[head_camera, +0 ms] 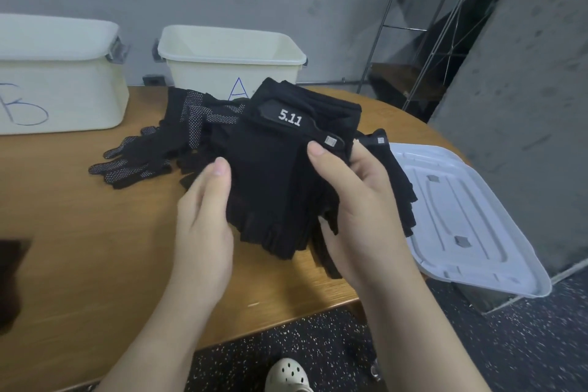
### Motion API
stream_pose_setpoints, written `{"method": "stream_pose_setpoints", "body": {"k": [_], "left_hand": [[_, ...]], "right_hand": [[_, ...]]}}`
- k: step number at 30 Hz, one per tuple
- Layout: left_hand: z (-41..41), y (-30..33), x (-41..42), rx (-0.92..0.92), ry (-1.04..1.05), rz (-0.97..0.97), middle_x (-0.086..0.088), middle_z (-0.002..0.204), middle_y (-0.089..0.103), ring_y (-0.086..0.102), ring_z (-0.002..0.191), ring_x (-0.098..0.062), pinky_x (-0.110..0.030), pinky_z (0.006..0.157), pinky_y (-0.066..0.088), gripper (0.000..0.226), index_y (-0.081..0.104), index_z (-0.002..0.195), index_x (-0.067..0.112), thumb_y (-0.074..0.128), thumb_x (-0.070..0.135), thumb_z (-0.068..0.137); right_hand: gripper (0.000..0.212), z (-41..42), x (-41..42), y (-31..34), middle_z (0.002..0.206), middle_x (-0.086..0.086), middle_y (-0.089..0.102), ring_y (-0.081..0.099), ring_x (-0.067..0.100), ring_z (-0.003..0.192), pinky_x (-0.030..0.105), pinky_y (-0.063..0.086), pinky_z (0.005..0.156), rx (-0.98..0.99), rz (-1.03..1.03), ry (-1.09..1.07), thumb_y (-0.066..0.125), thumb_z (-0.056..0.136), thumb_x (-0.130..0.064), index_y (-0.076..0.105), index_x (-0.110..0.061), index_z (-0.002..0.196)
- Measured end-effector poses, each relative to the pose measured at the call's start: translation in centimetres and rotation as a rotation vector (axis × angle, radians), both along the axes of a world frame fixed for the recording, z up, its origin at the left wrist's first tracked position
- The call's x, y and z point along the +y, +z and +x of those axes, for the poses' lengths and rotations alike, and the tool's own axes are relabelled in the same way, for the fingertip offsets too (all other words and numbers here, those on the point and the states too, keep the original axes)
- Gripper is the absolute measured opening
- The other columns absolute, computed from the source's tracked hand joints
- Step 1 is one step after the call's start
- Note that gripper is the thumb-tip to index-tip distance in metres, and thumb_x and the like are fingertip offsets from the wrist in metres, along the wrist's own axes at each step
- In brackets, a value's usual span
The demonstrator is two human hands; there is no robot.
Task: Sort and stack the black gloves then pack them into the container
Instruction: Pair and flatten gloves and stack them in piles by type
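A stack of black fingerless gloves (273, 181), the top one marked 5.11, is held above the wooden table (79, 232). My left hand (203, 219) grips the stack's left edge, thumb on top. My right hand (353, 210) grips its right edge, thumb near the wrist strap. Behind lie black dotted full-finger gloves (149, 156). One more fingerless glove (397, 175) lies to the right, partly on the lid. The white container marked A (229, 57) stands open at the back.
A second white container marked B (60, 73) stands at the back left. A white lid (471, 219) overhangs the table's right edge. A concrete pillar (521, 89) and a wire shelf (423, 41) stand on the right. A dark object (12, 277) sits at the left edge.
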State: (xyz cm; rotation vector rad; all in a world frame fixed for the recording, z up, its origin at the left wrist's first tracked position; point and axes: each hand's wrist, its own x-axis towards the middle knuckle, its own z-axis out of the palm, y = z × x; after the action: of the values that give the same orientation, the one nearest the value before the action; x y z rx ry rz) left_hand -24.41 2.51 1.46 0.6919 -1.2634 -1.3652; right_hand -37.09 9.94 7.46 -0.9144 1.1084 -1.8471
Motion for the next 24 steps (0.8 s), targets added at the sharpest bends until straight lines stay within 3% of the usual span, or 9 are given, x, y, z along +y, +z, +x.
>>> {"method": "stream_pose_setpoints", "body": {"k": [2,4,6,9,11,15,17,20,24], "left_hand": [[0.5,0.4,-0.3,0.002,-0.104,-0.002,-0.010,0.124,0.072,0.063,0.125,-0.032,-0.061,0.112,0.042,0.042,0.077,0.107,0.023,0.055,0.057,0.097],[1.0,0.6,-0.6,-0.057,-0.134,-0.037,-0.023,0.117,0.071,0.063,0.118,-0.044,-0.067,0.106,0.044,0.043,0.074,0.106,0.008,0.058,0.048,0.098],[1.4,0.8,-0.6,-0.085,-0.176,-0.056,-0.023,0.115,0.072,0.064,0.115,-0.045,-0.068,0.104,0.046,0.038,0.074,0.109,0.009,0.062,0.043,0.096],[1.5,1.0,-0.3,-0.143,-0.200,-0.107,-0.015,0.113,0.074,0.068,0.111,-0.039,-0.064,0.099,0.051,0.032,0.071,0.113,0.014,0.062,0.040,0.096],[1.0,1.1,0.4,-0.148,-0.185,-0.151,-0.002,0.115,0.075,0.069,0.112,-0.025,-0.054,0.100,0.053,0.022,0.069,0.116,0.020,0.059,0.032,0.100],[-1.4,1.2,2.3,-0.110,0.073,-0.177,0.011,0.110,0.072,0.067,0.107,-0.008,-0.036,0.097,0.053,0.014,0.063,0.116,0.022,0.053,0.020,0.107],[-2.6,1.5,3.4,-0.102,0.127,-0.166,0.011,0.109,0.071,0.065,0.107,-0.006,-0.032,0.096,0.051,0.016,0.061,0.118,0.016,0.052,0.023,0.107],[-3.7,2.1,4.2,-0.102,0.069,-0.190,0.010,0.092,0.068,0.063,0.087,-0.003,-0.020,0.081,0.050,0.006,0.058,0.104,0.017,0.054,0.022,0.105],[-4.9,2.8,4.1,-0.121,-0.069,-0.128,0.008,0.096,0.074,0.070,0.094,-0.013,-0.040,0.087,0.056,0.010,0.060,0.114,0.021,0.057,0.024,0.105]], "right_hand": [[0.024,-0.3,0.4,0.1,0.123,0.023,0.071,0.067,0.036,0.119,0.041,0.057,0.098,0.001,0.016,0.064,0.054,0.102,-0.004,0.066,0.004,0.121],[0.025,-0.6,0.7,0.3,0.121,0.021,0.072,0.068,0.035,0.117,0.037,0.058,0.095,0.034,0.036,0.114,0.053,0.102,-0.003,0.066,0.004,0.121],[0.024,-0.8,0.9,0.3,0.118,0.018,0.074,0.070,0.032,0.114,0.033,0.059,0.090,0.089,0.081,0.134,0.054,0.102,-0.005,0.067,0.002,0.121],[0.016,-1.0,1.0,0.4,0.107,0.006,0.078,0.074,0.022,0.103,0.026,0.059,0.080,0.265,0.159,0.082,0.060,0.102,-0.011,0.072,-0.008,0.110],[0.009,-0.8,0.8,0.3,0.101,-0.003,0.078,0.073,0.012,0.097,0.022,0.056,0.078,0.488,0.166,-0.013,0.066,0.100,-0.016,0.073,-0.016,0.105],[0.020,-0.6,0.1,0.7,0.094,-0.015,0.075,0.071,0.005,0.091,0.036,0.058,0.079,0.943,0.146,-0.365,0.077,0.089,-0.035,0.069,-0.025,0.105],[0.021,-1.1,0.2,1.8,0.095,-0.015,0.076,0.072,0.006,0.092,0.039,0.059,0.081,0.924,0.097,-0.417,0.080,0.088,-0.031,0.071,-0.025,0.106],[0.020,-2.7,1.2,3.3,0.098,-0.015,0.077,0.073,0.002,0.095,0.027,0.060,0.081,0.850,0.057,-0.373,0.080,0.090,-0.021,0.073,-0.026,0.108],[0.017,-6.1,2.0,3.7,0.104,-0.009,0.079,0.073,0.006,0.101,0.021,0.058,0.085,0.793,0.077,-0.246,0.069,0.097,-0.015,0.073,-0.017,0.114]]}}
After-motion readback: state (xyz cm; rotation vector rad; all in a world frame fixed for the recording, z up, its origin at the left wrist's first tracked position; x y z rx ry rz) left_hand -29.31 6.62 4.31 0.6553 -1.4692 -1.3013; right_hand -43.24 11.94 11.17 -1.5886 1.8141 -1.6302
